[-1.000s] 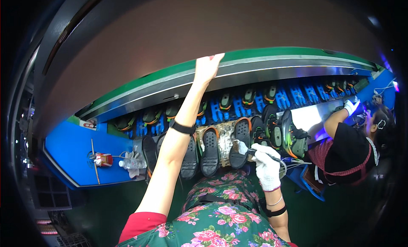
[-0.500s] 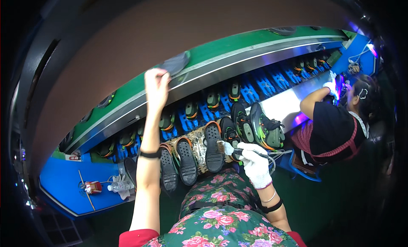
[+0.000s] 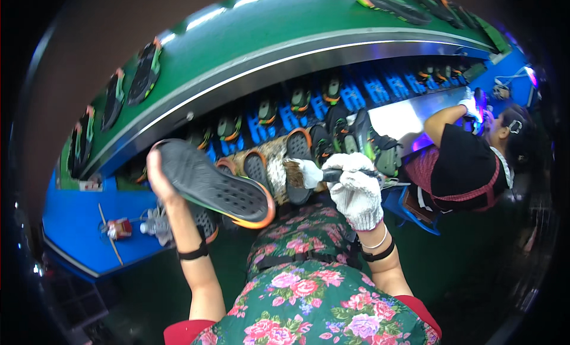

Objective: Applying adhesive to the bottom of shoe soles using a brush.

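My bare left hand (image 3: 160, 180) grips a dark grey shoe sole (image 3: 205, 177) by one end. The sole is tilted, with holes at its far end from the hand and an orange and green rim. My white-gloved right hand (image 3: 357, 196) is closed round a brush (image 3: 308, 173) with brown bristles and a dark handle. Its bristles hang over a sole (image 3: 299, 144) standing on a worn, stained bench strip (image 3: 275, 161). More soles stand left of it, one a perforated sole (image 3: 256, 167), partly hidden by the held one.
A green conveyor belt (image 3: 261, 30) carrying several soles runs along the back. Below it is a blue rack (image 3: 380, 91) with shoe parts. Black shoes (image 3: 363, 134) stand right of the brush. A co-worker (image 3: 466, 161) sits at the right. A bottle (image 3: 155, 226) is at left.
My left hand has come back from the conveyor toward me and now holds a sole in front of the bench. The view has shifted, showing more belt. My right hand still holds the brush.
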Motion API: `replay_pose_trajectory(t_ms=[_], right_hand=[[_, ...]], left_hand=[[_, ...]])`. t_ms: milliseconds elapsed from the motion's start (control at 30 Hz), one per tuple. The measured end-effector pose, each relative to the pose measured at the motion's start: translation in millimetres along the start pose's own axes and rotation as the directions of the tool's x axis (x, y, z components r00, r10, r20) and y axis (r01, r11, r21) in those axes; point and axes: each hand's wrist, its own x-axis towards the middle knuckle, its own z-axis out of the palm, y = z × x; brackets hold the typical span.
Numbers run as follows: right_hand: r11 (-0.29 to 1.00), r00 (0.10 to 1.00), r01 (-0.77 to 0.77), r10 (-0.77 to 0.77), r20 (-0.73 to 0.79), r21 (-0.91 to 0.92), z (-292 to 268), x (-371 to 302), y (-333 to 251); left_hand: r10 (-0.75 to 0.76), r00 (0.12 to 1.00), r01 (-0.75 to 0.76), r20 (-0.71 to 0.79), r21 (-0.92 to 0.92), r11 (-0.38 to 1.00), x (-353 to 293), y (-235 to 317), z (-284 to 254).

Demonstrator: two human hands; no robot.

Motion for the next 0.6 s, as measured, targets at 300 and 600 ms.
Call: replay_pose_trajectory(t_ms=[300,600], right_hand=[[0.878,0.961,0.136,-0.004,0.276,-0.460,39,7,52],[0.870,0.997,-0.072,0.074,-0.016,-0.487,48,4,62]], left_hand=[[-0.446,0.523,0.770,0.726,-0.178,0.613,-66,-99,5],[-0.500,0.378,0.910,0.779,-0.213,0.356,-151,-110,11]])
